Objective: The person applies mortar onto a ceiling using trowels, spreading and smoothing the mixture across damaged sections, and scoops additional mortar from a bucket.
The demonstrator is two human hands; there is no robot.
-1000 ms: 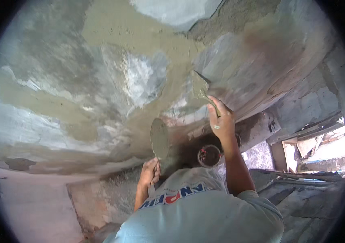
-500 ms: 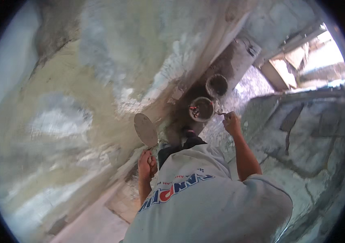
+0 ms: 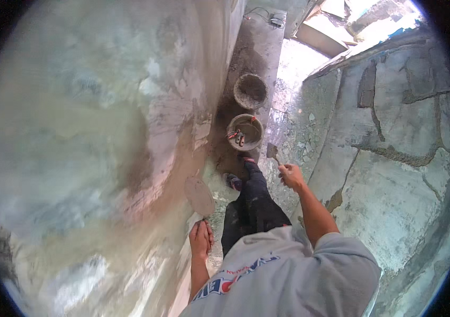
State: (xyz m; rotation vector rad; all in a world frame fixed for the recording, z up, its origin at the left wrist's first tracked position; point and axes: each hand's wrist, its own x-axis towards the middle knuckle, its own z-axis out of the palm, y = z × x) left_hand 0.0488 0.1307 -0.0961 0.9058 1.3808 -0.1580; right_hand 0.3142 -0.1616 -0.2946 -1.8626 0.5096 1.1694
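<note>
In my left hand (image 3: pixel 200 239), fingers closed, is the handle end of a flat oval plate (image 3: pixel 199 195), greyish pink like a mortar hawk, held out near the left wall. My right hand (image 3: pixel 291 176) grips a small trowel (image 3: pixel 272 151) by its handle. The trowel's dark blade points up and left, just right of the nearer bucket (image 3: pixel 246 149). Inside that round, mortar-crusted bucket lie tools with red and black handles (image 3: pixel 239 139). A second round bucket (image 3: pixel 237 95) stands behind it, grey and dark inside.
A rough plastered wall (image 3: pixel 93 132) rises close on my left. To the right lies a grey surface (image 3: pixel 388 185) with dark mortar patches and lines. Both buckets stand on a long dark strip (image 3: pixel 267 47), with a small corded device (image 3: pixel 276 22) at its far end.
My view has turned, so the buckets appear further left. The trowel has come away from the nearer bucket's rim toward me. The oval plate stays in my left hand.
</note>
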